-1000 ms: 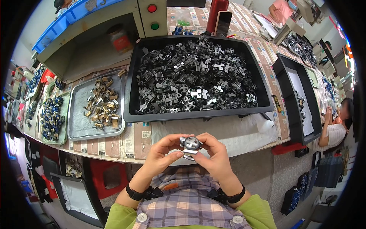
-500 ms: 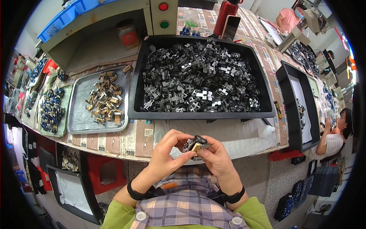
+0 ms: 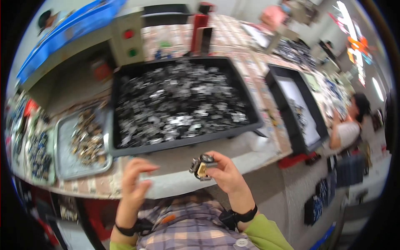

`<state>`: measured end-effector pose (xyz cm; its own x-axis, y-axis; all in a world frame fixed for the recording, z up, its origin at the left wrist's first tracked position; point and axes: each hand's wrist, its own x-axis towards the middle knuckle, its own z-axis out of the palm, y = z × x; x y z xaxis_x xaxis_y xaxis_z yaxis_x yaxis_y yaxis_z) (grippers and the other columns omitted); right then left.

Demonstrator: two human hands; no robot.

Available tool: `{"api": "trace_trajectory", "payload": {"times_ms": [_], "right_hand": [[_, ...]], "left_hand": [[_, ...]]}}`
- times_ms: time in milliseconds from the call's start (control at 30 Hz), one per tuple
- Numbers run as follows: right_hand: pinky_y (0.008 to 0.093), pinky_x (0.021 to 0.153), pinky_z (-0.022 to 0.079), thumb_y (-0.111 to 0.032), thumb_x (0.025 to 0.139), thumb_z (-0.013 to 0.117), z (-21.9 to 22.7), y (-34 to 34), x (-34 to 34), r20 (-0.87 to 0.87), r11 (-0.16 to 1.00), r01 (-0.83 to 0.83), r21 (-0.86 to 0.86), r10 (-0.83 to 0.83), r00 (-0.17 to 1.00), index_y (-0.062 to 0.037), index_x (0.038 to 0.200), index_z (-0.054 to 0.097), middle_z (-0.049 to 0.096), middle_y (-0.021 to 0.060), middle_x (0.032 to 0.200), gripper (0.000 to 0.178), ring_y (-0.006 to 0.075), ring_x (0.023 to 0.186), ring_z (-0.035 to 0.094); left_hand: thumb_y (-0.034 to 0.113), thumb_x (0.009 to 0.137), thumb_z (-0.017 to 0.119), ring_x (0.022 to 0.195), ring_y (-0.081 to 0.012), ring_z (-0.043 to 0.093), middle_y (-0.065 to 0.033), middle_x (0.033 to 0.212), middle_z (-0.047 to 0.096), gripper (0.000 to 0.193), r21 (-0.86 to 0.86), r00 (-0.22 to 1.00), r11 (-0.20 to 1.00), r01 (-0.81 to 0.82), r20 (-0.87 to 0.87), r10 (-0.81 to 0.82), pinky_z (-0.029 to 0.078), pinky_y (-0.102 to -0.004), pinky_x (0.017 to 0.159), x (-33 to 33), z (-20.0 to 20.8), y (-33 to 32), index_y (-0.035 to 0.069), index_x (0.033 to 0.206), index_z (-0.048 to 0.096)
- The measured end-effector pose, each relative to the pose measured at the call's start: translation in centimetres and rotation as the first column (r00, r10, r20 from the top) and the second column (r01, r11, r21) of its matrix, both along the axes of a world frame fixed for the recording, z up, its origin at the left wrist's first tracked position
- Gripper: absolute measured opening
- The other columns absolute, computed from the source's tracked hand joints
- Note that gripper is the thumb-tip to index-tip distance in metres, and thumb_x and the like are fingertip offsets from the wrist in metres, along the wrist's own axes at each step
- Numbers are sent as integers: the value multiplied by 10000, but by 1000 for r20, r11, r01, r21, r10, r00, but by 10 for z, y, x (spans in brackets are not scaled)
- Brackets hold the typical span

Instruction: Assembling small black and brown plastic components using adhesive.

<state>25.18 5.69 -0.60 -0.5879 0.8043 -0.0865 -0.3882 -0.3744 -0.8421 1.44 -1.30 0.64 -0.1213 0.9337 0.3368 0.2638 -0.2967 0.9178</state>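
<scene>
My right hand grips a small metal assembly between thumb and fingers, above the near edge of the table. On the assembly are a black spoked wheel and a brass-coloured block. To its left, apart from it, my left hand is empty, with thumb and fingers spread. That hand is nearest to a shallow metal tray of loose brass-coloured pieces. Beyond both hands stands a large black tray heaped with silver and black wheeled parts, blurred by motion.
A second black tray with white lining stands on the right, beside a seated person. A green-lined tray of blue parts is at far left. Behind stand a metal housing with two buttons and a red bottle.
My left hand has let go of the assembly and moved left, its fingers opening. My right hand keeps hold of it. The whole view has swung and tilted.
</scene>
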Motion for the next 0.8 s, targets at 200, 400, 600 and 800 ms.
{"api": "trace_trajectory", "payload": {"times_ms": [200, 400, 600, 800], "right_hand": [[345, 764, 496, 10, 770, 549, 56, 58, 88, 78, 611, 695, 380, -770, 634, 26, 1080, 488, 586, 107, 966, 316, 215, 855, 591], [261, 558, 494, -211, 791, 604, 47, 131, 278, 489, 385, 462, 799, -863, -127, 18, 981, 563, 599, 96, 768, 301, 160, 629, 573], [308, 587, 495, -241, 827, 544, -40, 410, 135, 330, 412, 74, 908, -814, 478, 24, 1108, 517, 617, 120, 888, 387, 226, 691, 599], [317, 581, 482, -225, 839, 529, -12, 399, 20, 201, 284, 57, 957, -795, 573, 26, 1044, 527, 603, 129, 850, 324, 233, 678, 582]], "left_hand": [[297, 835, 520, 686, -127, 457, -60, 769, 473, 321, 120, 967, 974, -193, 192, 168, 366, -231, 630, -45, -4, -12, -19, 813, 565], [52, 771, 588, 792, -171, 562, -75, 851, 603, 140, -2, 991, 994, -110, 75, 110, 447, -272, 695, -34, -2, -16, 24, 906, 610], [218, 859, 540, 795, -139, 543, -38, 877, 575, 214, 66, 989, 997, 45, 137, -54, 429, -266, 681, -27, 3, -15, 33, 961, 577], [253, 878, 511, 779, -108, 513, -23, 888, 554, 239, 10, 984, 996, -83, 161, 81, 421, -249, 677, -38, -5, -43, 37, 961, 568]]}}
